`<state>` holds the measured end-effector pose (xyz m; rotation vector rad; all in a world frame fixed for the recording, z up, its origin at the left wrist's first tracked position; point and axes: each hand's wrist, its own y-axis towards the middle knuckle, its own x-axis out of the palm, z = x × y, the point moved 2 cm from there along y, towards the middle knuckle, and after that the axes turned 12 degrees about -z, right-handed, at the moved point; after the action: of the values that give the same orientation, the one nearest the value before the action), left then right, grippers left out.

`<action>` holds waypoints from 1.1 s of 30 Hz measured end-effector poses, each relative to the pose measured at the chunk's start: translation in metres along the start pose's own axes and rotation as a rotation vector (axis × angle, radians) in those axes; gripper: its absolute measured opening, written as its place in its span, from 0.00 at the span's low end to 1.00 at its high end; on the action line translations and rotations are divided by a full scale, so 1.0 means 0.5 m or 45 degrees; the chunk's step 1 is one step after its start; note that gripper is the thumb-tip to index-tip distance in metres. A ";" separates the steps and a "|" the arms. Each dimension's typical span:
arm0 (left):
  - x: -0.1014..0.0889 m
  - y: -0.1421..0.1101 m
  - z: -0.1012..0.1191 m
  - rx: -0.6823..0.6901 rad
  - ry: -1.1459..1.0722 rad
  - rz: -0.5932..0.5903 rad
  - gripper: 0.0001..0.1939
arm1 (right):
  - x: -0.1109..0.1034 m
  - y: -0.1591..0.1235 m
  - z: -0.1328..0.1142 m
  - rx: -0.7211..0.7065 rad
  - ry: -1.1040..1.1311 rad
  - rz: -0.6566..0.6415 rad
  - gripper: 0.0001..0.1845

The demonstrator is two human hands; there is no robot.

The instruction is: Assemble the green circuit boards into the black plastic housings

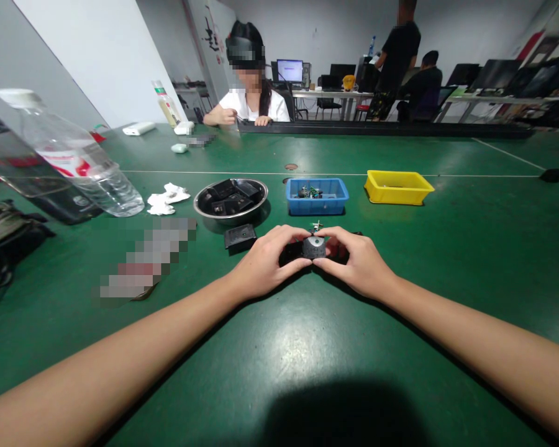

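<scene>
Between both hands, just above the green table, is a small black plastic case with a pale curved patch on the side facing me. My left hand pinches its left side between thumb and fingers. On the right side my right hand grips it the same way, and the two sets of fingertips nearly meet. A small green circuit piece shows just behind the case; whether it is joined to it I cannot tell. Left of my left hand lies another black case.
A metal bowl of black cases, a blue bin with small electronic parts and a yellow bin stand behind my hands. Crumpled tissue and a water bottle are at left. A person sits across the table.
</scene>
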<state>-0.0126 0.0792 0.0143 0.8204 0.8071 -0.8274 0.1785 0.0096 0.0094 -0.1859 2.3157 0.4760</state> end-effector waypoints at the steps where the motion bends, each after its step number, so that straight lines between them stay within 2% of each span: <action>1: 0.000 0.000 0.000 0.002 0.002 -0.001 0.17 | 0.000 0.000 0.000 -0.001 0.000 0.002 0.18; 23: 0.000 0.001 0.003 -0.006 -0.043 -0.005 0.16 | 0.001 -0.003 0.001 -0.031 0.003 -0.012 0.20; 29: 0.006 0.001 -0.005 -0.014 -0.068 -0.058 0.27 | -0.002 -0.002 -0.002 -0.044 -0.002 0.003 0.20; 31: 0.009 0.002 -0.010 -0.054 -0.034 -0.058 0.32 | -0.003 -0.002 -0.003 -0.038 -0.002 0.017 0.19; 33: 0.012 0.003 -0.014 -0.111 0.019 -0.066 0.32 | -0.003 -0.003 -0.003 -0.032 0.000 0.036 0.19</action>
<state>-0.0107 0.0843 0.0067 0.7314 0.8747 -0.8271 0.1788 0.0074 0.0111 -0.1655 2.3162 0.5191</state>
